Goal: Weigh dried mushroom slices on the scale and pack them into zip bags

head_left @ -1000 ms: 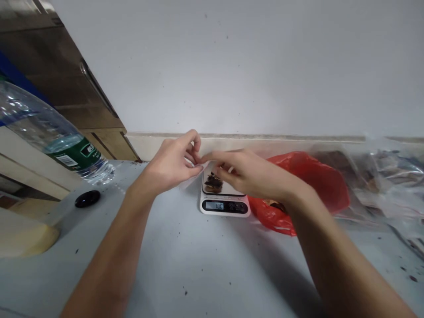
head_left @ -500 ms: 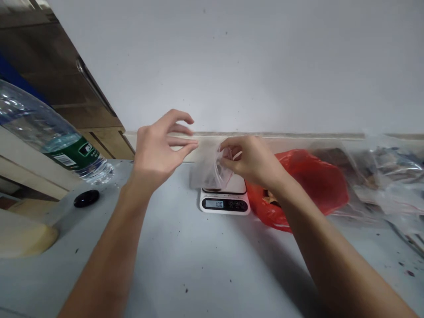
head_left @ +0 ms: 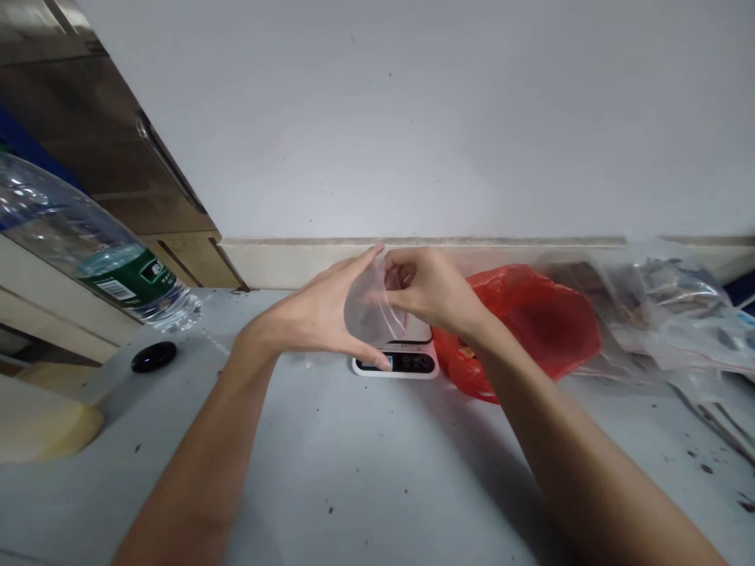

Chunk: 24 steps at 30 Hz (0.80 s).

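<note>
A small clear zip-lock bag (head_left: 373,308) with a pinkish line near its edge stands over the digital kitchen scale (head_left: 421,363). My right hand (head_left: 421,287) is closed, its thumb and fingertips pinching the bag's edge. From the left, my left hand (head_left: 322,310) reaches around the bag with thumb and fingers spread wide, the thumb in front of the scale's display. Its fingertips are partly hidden behind the bag. What lies inside the bag cannot be made out. Just right of the scale sits an open red plastic bag (head_left: 524,314), with brownish pieces partly visible behind my right forearm.
On the left, a large water bottle (head_left: 112,259) with a green label appears tilted, a black round object (head_left: 154,357) near its base. Several clear plastic bags (head_left: 678,306) lie at the right along the wall (head_left: 448,118). Dark crumbs dot the grey table (head_left: 330,456).
My left hand has moved right and spread from a near-pinch beside the bag to a wide reach around it. My right hand keeps its pinch. The display, which read 100, is now partly covered.
</note>
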Tool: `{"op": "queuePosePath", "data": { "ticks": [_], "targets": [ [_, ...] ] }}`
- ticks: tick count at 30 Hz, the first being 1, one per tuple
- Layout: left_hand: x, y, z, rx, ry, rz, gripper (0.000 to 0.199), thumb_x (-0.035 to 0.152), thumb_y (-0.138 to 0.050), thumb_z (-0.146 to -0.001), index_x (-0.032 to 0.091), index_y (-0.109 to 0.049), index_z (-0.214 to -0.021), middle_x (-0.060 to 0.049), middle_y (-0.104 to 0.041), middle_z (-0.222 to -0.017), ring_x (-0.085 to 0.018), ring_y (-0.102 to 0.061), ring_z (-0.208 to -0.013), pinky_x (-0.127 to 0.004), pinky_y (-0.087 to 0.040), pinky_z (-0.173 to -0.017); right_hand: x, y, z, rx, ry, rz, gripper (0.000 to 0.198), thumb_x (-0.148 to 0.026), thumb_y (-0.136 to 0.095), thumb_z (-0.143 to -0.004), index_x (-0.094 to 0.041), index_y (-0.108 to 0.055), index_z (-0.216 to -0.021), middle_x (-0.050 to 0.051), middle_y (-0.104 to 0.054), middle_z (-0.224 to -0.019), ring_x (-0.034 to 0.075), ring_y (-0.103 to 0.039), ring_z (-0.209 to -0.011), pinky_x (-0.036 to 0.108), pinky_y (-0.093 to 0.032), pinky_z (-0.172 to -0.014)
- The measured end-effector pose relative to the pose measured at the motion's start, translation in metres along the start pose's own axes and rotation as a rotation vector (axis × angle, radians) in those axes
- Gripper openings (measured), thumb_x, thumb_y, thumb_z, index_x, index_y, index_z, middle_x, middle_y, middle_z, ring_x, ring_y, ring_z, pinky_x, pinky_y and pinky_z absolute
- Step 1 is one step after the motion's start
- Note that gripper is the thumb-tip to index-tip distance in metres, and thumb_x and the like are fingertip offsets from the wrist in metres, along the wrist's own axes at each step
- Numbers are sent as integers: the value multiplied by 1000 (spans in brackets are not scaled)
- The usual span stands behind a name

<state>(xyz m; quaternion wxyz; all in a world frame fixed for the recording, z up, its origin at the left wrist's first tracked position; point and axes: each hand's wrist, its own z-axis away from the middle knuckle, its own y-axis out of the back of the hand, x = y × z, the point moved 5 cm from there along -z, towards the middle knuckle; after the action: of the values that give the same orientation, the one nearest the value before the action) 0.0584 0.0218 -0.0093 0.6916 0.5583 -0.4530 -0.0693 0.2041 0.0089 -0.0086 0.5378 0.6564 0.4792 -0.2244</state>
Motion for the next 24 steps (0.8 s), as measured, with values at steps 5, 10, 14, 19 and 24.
{"op": "queuePosePath", "data": {
  "ticks": [5, 10, 14, 19, 24],
  "targets": [
    [5, 8, -1, 136, 9, -50, 91, 58, -80, -72, 23, -47, -150, -13, -54, -155, -36, -51, -141, -50, -44, -115, -2, 1, 1, 27, 25, 43, 25, -28, -74, -76, -20, -53, -63, -4, -55, -62, 11, -48, -59, 27, -37, -59],
    [-3, 20, 4, 129, 85, -157, 72, 56, -74, -75, 22, -58, -135, -11, -64, -139, -36, -60, -129, -46, -48, -108, 5, 18, 5, 70, -235, 326, 28, -48, -61, -94, -21, -60, -98, 5, -71, -89, 20, -65, -76, 32, -46, -67],
    [-16, 24, 7, 75, 163, -212, 81, 63, -72, -71, 21, -54, -139, -12, -60, -146, -39, -56, -134, -45, -47, -110, 20, 14, 6, -127, -458, 551, 62, -47, -75, -87, -21, -56, -140, 16, -67, -137, 31, -63, -121, 36, -50, -90],
    [-21, 21, 8, 35, 183, -223, 78, 64, -68, -72, 21, -57, -137, -12, -61, -146, -37, -57, -135, -43, -48, -109, 28, -14, 3, -351, -532, 560, 78, -53, -79, -81, -23, -52, -148, 14, -60, -151, 33, -58, -134, 36, -51, -94],
    [-19, 18, 8, 2, 184, -201, 78, 64, -67, -72, 22, -57, -136, -12, -61, -145, -36, -57, -134, -43, -48, -108, 23, -24, 1, -367, -533, 639, 55, -53, -81, -78, -20, -68, -121, 13, -74, -126, 30, -69, -109, 33, -52, -77]
  ]
}}
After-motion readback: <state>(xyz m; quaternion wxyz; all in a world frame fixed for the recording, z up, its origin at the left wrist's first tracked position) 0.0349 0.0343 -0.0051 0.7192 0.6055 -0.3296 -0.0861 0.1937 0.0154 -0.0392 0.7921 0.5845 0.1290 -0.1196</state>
